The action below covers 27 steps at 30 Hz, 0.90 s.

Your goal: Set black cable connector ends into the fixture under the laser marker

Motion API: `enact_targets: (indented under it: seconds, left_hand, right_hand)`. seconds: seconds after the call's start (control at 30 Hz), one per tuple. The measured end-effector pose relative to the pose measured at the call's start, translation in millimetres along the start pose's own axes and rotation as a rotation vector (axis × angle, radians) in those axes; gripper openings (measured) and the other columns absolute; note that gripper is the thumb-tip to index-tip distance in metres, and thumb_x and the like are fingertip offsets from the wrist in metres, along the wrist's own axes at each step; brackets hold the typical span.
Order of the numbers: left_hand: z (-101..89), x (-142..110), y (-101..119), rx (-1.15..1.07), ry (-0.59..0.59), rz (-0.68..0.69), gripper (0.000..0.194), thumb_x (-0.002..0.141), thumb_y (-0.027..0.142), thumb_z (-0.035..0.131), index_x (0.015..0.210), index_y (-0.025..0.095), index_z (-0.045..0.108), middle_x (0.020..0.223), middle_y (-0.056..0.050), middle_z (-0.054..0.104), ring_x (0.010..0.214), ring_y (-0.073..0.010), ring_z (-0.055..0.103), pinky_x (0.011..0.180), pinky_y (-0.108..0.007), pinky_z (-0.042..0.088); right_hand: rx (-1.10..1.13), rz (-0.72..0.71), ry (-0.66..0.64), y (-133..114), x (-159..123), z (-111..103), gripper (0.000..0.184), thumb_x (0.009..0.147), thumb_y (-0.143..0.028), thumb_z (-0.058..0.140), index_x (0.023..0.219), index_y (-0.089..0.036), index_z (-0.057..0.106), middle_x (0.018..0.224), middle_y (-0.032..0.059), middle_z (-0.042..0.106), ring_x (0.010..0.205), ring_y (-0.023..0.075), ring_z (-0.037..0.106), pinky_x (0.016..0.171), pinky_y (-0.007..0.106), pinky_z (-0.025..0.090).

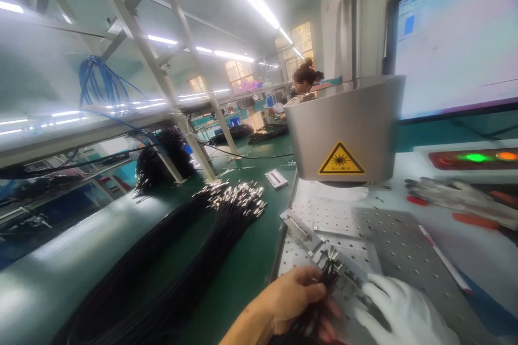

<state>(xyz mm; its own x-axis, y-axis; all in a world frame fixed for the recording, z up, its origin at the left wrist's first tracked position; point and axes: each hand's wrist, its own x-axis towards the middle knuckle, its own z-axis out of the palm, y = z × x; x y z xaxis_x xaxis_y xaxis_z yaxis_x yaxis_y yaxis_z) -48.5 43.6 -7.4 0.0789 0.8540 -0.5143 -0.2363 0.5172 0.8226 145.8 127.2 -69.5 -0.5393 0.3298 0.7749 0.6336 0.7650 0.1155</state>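
Note:
My bare left hand [293, 299] is closed round a small bunch of black cables [324, 280] with metal plug ends [332, 254], held over a perforated metal plate [388, 237]. My right hand [399, 310], in a white glove, rests on the plate just right of the plugs, its fingers bent near a metal fixture [301, 229]; whether it grips anything I cannot tell. A grey laser marking head [346, 129] with a yellow warning sticker [340, 160] hangs above the plate.
A large bundle of black cables with metal tips [226, 210] lies on the green bench [251, 259] to the left. A monitor [457, 38] stands at the right. Spare gloves [449, 194] lie by a panel with lit lamps [475, 157]. A person [303, 83] sits far back.

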Motion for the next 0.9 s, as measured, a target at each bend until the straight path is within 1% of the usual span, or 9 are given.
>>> enact_targets:
  seconds: [0.07,0.13,0.3,0.4,0.47,0.57,0.67,0.77,0.9]
  left_hand:
    - [-0.7,-3.2,0.1,0.002,-0.055,-0.016,0.048,0.062,0.037,0.074,0.099,0.017,0.051,0.068,-0.005,0.068,0.045,-0.0142,0.059,0.051,-0.029,0.049]
    - [0.3,-7.4,1.6,0.027,-0.070,-0.020,0.044,0.059,0.028,0.073,0.098,0.014,0.055,0.067,-0.005,0.068,0.046,-0.0142,0.060,0.053,-0.029,0.051]
    - [1.2,-11.9,1.4,0.032,-0.011,-0.013,0.029,0.056,0.015,0.069,0.083,0.010,0.063,0.073,-0.008,0.068,0.053,-0.0123,0.064,0.049,-0.020,0.047]
    - [0.7,-8.9,-3.0,-0.032,0.086,-0.050,0.026,0.055,0.018,0.071,0.077,0.011,0.060,0.067,-0.007,0.067,0.051,-0.0113,0.061,0.050,-0.021,0.048]
    - [3.2,-6.6,-3.9,-0.018,0.189,-0.036,0.023,0.056,0.022,0.072,0.071,0.014,0.056,0.059,-0.004,0.064,0.043,-0.0085,0.053,0.044,-0.019,0.041]
    - [12.2,-4.7,-0.8,0.151,0.366,0.010,0.020,0.066,0.028,0.067,0.063,0.018,0.050,0.048,0.001,0.057,0.034,-0.0054,0.038,0.037,-0.019,0.027]
    - [19.8,-3.5,1.7,0.296,0.482,0.041,0.020,0.068,0.022,0.064,0.060,0.019,0.047,0.042,0.006,0.049,0.034,-0.0056,0.036,0.040,-0.021,0.027]
    - [17.3,-1.3,-1.9,0.271,0.438,0.145,0.020,0.059,0.019,0.070,0.063,0.018,0.050,0.049,0.008,0.050,0.044,-0.0055,0.042,0.047,-0.020,0.031]
    - [7.7,0.5,-5.8,0.235,0.338,0.106,0.033,0.067,0.047,0.069,0.068,0.017,0.053,0.058,0.003,0.058,0.041,-0.0047,0.037,0.042,-0.021,0.022]
  right_hand:
    - [0.005,-0.005,0.009,-0.9,3.4,-2.2,0.037,0.083,-0.030,0.040,0.066,-0.021,0.071,0.075,0.0084,0.068,0.061,0.0201,0.064,0.050,0.031,0.052]
    - [0.006,-0.014,0.019,-0.8,5.3,-2.4,0.037,0.082,-0.030,0.039,0.065,-0.022,0.071,0.073,0.0075,0.067,0.059,0.0192,0.064,0.048,0.030,0.052]
    - [0.003,-0.023,0.005,0.8,2.8,2.0,0.027,0.076,-0.031,0.047,0.067,-0.022,0.071,0.077,0.0068,0.068,0.063,0.0197,0.064,0.051,0.030,0.052]
    - [-0.003,-0.012,-0.016,1.3,-4.1,5.4,0.022,0.074,-0.033,0.053,0.070,-0.022,0.071,0.080,0.0065,0.068,0.065,0.0206,0.064,0.053,0.031,0.052]
    - [-0.010,-0.002,-0.038,1.6,-9.2,7.4,0.021,0.074,-0.034,0.054,0.072,-0.022,0.072,0.082,0.0061,0.069,0.067,0.0211,0.064,0.055,0.032,0.053]
    - [-0.019,0.001,-0.069,2.5,-14.6,11.2,0.021,0.075,-0.034,0.056,0.077,-0.023,0.073,0.086,0.0064,0.069,0.072,0.0221,0.065,0.059,0.032,0.054]
    - [-0.032,-0.025,-0.072,4.1,-16.7,15.7,0.020,0.074,-0.034,0.058,0.080,-0.022,0.074,0.088,0.0066,0.069,0.073,0.0219,0.065,0.060,0.031,0.054]
    - [-0.030,-0.042,-0.092,5.6,-16.8,18.6,0.019,0.072,-0.035,0.061,0.081,-0.023,0.072,0.090,0.0055,0.069,0.075,0.0214,0.066,0.061,0.031,0.054]
    - [-0.012,-0.039,-0.107,6.2,-16.3,18.6,0.017,0.072,-0.036,0.063,0.081,-0.024,0.071,0.092,0.0039,0.069,0.076,0.0207,0.066,0.062,0.031,0.054]
